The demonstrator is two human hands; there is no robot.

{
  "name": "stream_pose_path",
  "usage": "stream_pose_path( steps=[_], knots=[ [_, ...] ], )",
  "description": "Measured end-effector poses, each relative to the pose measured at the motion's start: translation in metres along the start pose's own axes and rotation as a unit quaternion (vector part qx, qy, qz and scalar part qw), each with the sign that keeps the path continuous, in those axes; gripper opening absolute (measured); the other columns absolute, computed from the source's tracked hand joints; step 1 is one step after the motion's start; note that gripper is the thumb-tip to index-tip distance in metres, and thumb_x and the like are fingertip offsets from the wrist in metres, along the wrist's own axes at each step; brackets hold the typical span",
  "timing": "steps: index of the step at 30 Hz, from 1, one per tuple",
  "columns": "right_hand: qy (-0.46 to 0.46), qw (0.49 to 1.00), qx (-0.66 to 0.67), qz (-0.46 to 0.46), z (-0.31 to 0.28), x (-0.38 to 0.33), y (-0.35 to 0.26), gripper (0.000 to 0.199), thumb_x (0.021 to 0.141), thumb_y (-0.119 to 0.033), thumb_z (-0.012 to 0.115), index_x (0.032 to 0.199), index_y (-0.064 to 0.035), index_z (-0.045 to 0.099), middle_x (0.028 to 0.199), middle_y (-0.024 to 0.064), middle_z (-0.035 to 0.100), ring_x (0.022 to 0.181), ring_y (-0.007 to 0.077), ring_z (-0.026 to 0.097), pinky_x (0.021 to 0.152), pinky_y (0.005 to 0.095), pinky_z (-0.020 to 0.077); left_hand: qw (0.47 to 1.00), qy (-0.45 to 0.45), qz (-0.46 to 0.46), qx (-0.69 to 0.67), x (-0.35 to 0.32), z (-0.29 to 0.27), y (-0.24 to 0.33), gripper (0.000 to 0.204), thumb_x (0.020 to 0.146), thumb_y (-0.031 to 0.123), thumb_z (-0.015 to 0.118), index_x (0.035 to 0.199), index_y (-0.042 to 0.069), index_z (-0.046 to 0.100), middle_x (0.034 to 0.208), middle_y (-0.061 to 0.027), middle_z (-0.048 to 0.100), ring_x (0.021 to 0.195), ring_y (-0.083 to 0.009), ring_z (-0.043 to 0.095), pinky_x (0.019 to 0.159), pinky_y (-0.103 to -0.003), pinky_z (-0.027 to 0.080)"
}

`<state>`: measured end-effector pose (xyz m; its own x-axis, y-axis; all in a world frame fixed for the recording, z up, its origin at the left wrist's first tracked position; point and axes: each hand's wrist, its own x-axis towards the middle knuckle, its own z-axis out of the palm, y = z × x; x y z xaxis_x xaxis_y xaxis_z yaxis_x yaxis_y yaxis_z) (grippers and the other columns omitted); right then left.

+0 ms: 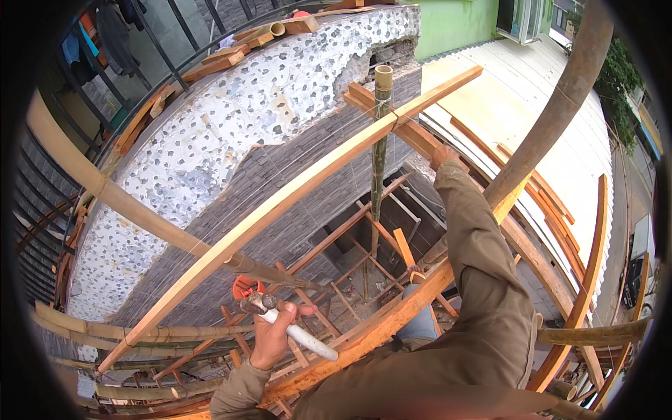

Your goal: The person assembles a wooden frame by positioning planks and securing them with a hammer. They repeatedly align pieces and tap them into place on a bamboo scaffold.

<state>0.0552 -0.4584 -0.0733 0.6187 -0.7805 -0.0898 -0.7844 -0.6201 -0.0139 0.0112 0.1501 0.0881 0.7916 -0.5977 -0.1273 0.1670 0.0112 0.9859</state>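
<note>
My left hand (pixel 271 341), low and left of the middle, is closed round a hammer (pixel 311 341). Its worn metal head sits above the fist, and the white handle slants down to the right. My right arm stretches far forward. Its hand (pixel 448 158) is closed on a wooden beam (pixel 418 138) just right of an upright bamboo pole (pixel 379 154); the fingers' far side is hidden. A long, pale wooden batten (pixel 262 217) crosses that beam beside the pole's top and runs down to the lower left. Close to my body lies a thick orange-brown timber (pixel 399 315).
Bamboo poles (pixel 560 105) slant through the scaffold, with timber framing (pixel 343 297) far below. A broken white speckled ledge (pixel 210 147) curves along the left, carrying wood offcuts (pixel 217 64) beside black railings (pixel 150 42). Pale roofing sheets (pixel 504 105) lie at right. An orange-red object (pixel 245 285) shows beyond the hammer.
</note>
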Motion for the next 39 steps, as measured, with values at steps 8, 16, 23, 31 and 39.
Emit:
stream_pose_path(
  steps=[8,16,23,31,39],
  knots=[
    [0.086,0.991,0.022,0.105,0.068,0.057,0.026,0.040,0.099,-0.022,0.053,0.136,-0.0059,0.053,0.134,0.0143,0.059,0.120,0.0309,0.060,0.088,0.0538,0.0525,0.988,0.128,-0.072,-0.042,-0.018,-0.041,-0.008,0.017,0.099,0.013,0.060,0.088,0.004,0.051,0.090,-0.0224,0.073,0.097,-0.0363,0.072,0.092,-0.050,0.056],
    [-0.088,0.993,0.065,-0.049,0.009,-0.039,-0.034,0.038,0.092,-0.021,0.066,0.122,0.0014,0.062,0.116,0.0187,0.070,0.104,0.0342,0.071,0.079,0.0495,0.0607,0.995,0.069,-0.006,-0.077,-0.027,-0.035,-0.005,0.021,0.099,0.017,0.063,0.104,-0.003,0.061,0.089,-0.0136,0.068,0.087,-0.0274,0.074,0.066,-0.035,0.059],
    [-0.356,0.806,0.472,0.015,0.023,-0.123,-0.067,0.038,0.092,-0.015,0.068,0.120,0.0079,0.057,0.110,0.0211,0.070,0.094,0.0350,0.073,0.079,0.0497,0.0639,0.999,0.032,0.009,-0.026,-0.037,-0.038,-0.003,0.021,0.096,0.022,0.067,0.089,0.003,0.064,0.085,-0.0111,0.072,0.076,-0.0218,0.070,0.067,-0.035,0.056],
    [-0.420,0.511,0.750,0.001,0.008,-0.185,-0.104,0.038,0.098,-0.017,0.063,0.129,-0.0023,0.046,0.123,0.0165,0.063,0.114,0.0338,0.066,0.094,0.0547,0.0575,0.994,0.027,-0.071,0.077,-0.029,-0.051,-0.002,0.025,0.095,0.028,0.070,0.079,0.011,0.063,0.065,0.0003,0.059,0.057,-0.0133,0.056,0.052,-0.031,0.043],
    [-0.419,0.401,0.814,-0.032,-0.030,-0.326,-0.125,0.038,0.101,-0.019,0.060,0.133,-0.0055,0.045,0.136,0.0149,0.054,0.130,0.0345,0.053,0.111,0.0566,0.0436,0.978,-0.075,-0.027,0.193,-0.029,-0.055,0.005,0.027,0.093,0.026,0.072,0.105,0.003,0.067,0.090,-0.0029,0.065,0.085,-0.0133,0.058,0.069,-0.032,0.048]
  ],
)
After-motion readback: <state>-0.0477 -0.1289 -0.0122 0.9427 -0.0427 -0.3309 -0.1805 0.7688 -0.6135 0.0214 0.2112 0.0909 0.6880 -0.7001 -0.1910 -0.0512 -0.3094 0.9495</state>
